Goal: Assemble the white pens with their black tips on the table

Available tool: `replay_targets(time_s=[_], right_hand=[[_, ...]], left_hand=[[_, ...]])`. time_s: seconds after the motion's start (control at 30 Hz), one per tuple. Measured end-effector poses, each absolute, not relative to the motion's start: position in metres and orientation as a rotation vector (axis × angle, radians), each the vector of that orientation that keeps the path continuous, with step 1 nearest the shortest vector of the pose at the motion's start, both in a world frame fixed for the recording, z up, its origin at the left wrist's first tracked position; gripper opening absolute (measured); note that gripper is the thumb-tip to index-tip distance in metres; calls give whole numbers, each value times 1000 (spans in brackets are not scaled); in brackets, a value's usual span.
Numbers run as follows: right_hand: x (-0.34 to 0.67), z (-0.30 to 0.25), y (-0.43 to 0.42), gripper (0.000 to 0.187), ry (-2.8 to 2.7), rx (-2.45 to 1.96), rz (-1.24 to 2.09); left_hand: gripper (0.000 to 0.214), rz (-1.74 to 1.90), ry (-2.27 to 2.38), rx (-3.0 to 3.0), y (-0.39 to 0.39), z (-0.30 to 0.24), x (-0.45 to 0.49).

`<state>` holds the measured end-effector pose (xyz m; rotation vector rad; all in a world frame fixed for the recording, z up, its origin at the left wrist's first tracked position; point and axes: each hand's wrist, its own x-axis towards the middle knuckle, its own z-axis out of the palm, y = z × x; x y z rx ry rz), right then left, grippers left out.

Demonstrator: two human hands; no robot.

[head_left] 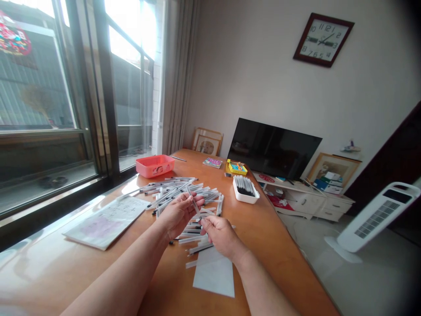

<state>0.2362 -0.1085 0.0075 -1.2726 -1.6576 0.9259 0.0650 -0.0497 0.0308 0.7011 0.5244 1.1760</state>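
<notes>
Between my two hands is a slim whitish pen (pixel 196 208), slanting from upper left to lower right. My left hand (pixel 180 213) pinches its upper part with thumb and fingers. At the lower end, the thumb and curled fingers of my right hand (pixel 221 233) grip it. Beneath and beyond both hands spreads a loose pile of clear pens and pen parts (pixel 177 188), some with black ends. A white sheet of paper (pixel 215 276) lies under my right wrist, and a few pen parts lie by its upper left edge.
A red plastic box (pixel 154 166) stands beyond the pile on the left. To the right, a white container (pixel 246 196) holds upright pens near the wooden table's (pixel 269 245) right edge. A booklet (pixel 105 219) lies left; a yellow box (pixel 237 168) sits at the back.
</notes>
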Motion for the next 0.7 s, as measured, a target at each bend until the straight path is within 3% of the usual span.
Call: replay_targets(time_s=[0.23, 0.47, 0.7], right_hand=[[237, 11, -108, 32, -1526, -1237, 991], [234, 20, -113, 25, -1607, -1200, 654], [235, 13, -111, 39, -1598, -1271, 810]], left_hand=[[30, 1071, 517, 916, -56, 32, 64], [38, 1161, 671, 968, -56, 30, 66], [40, 1162, 662, 973, -56, 30, 66]])
